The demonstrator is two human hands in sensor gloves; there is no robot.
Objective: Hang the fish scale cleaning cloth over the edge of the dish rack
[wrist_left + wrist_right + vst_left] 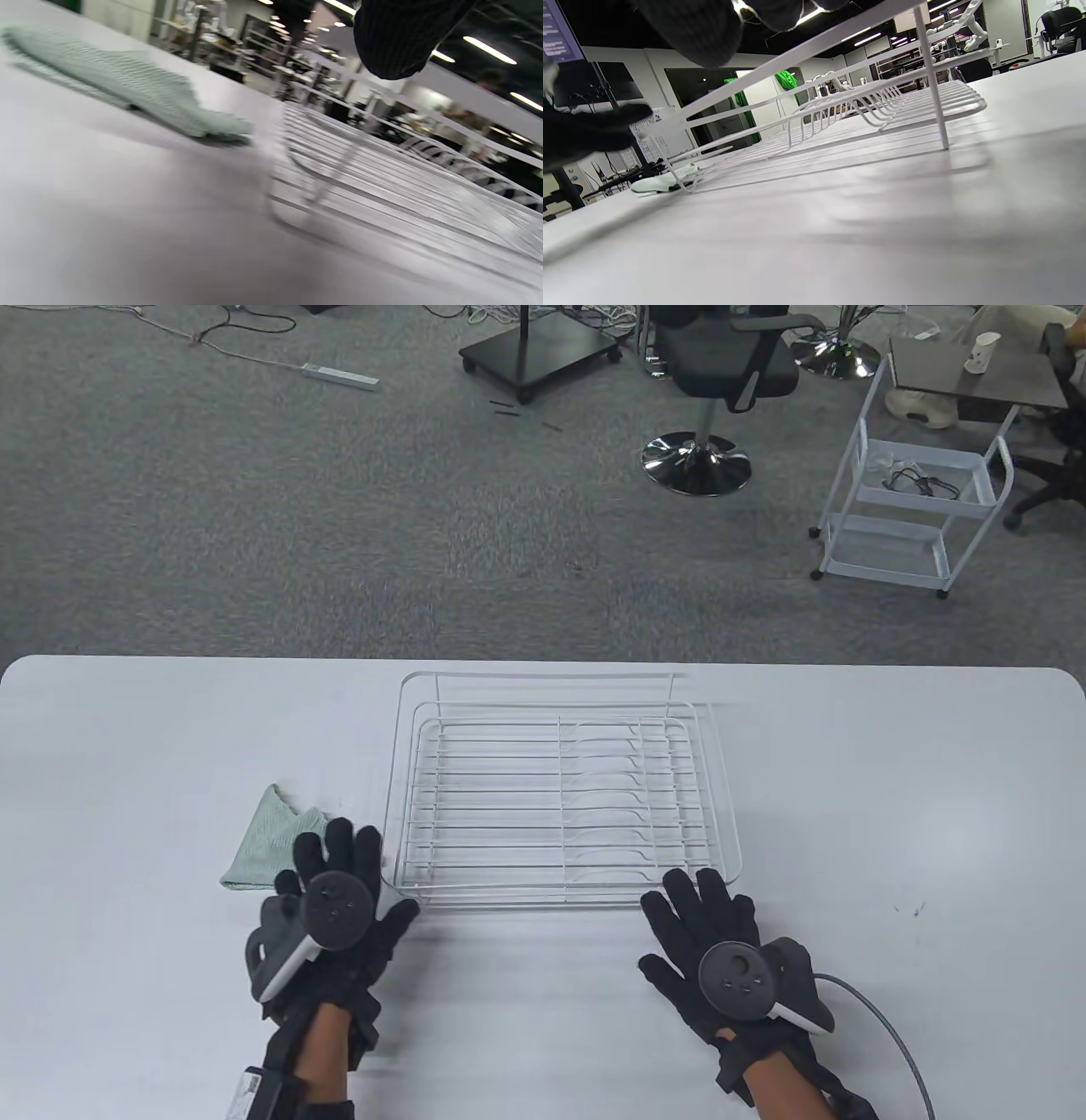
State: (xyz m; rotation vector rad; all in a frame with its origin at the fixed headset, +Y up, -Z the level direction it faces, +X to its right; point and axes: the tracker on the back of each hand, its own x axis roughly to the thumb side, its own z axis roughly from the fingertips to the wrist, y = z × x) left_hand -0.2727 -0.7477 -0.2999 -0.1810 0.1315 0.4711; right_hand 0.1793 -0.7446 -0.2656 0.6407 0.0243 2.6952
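Both grips lie released: left hand [327, 912] beside the cloth [271, 838], right hand [721, 954] near the rack [556, 797].

grey carpet [339, 517] is seen beyond the far edge of the white table [127, 984]. at 12 o'clock a black wheeled stand base [539, 352] is noted; at 1 o'clock a black chair [721, 364] on a chrome base. at 2 o'clock a white wire trolley [920, 492] is placed beside a dark side table [976, 377]. at 11 o'clock a white power strip [339, 375] lies on the carpet. ceiling strip lights [490, 50] are recorded in the left wrist view; green fabric [787, 79] is seen hanging in the right wrist view.
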